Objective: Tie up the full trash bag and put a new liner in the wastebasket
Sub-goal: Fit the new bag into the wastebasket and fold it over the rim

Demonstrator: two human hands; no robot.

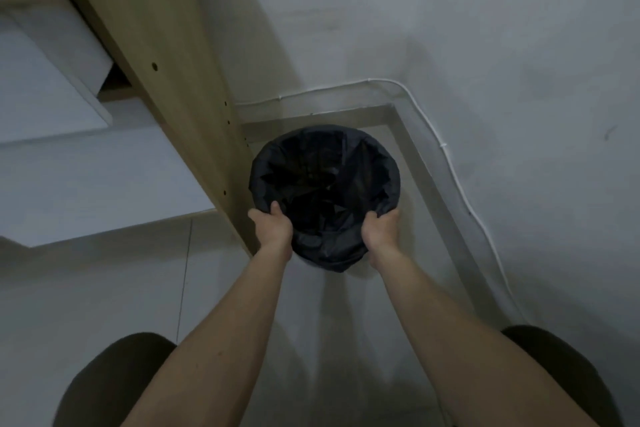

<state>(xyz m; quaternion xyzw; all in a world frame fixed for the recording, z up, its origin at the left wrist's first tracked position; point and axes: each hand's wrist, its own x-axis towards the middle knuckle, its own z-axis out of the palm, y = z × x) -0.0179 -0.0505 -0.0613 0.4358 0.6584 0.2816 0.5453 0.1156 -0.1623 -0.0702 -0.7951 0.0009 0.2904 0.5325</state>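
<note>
Tan wooden furniture panel (166,87) runs diagonally at left over pale tiled floor (104,288), grey plastered wall (485,45) at right with thin white cable (433,135) along its base. Round wastebasket with black plastic liner (325,180) sits in the corner between panel and wall. Left hand (273,227) and right hand (381,229) each grip the liner-covered rim on the near side, fingers curled over it.

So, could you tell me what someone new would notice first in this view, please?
The black liner draped over the round wastebasket's rim stands out, in the floor corner beside a wooden panel. The left hand and right hand grip its near rim from either side. A white cable runs along the wall behind.
</note>
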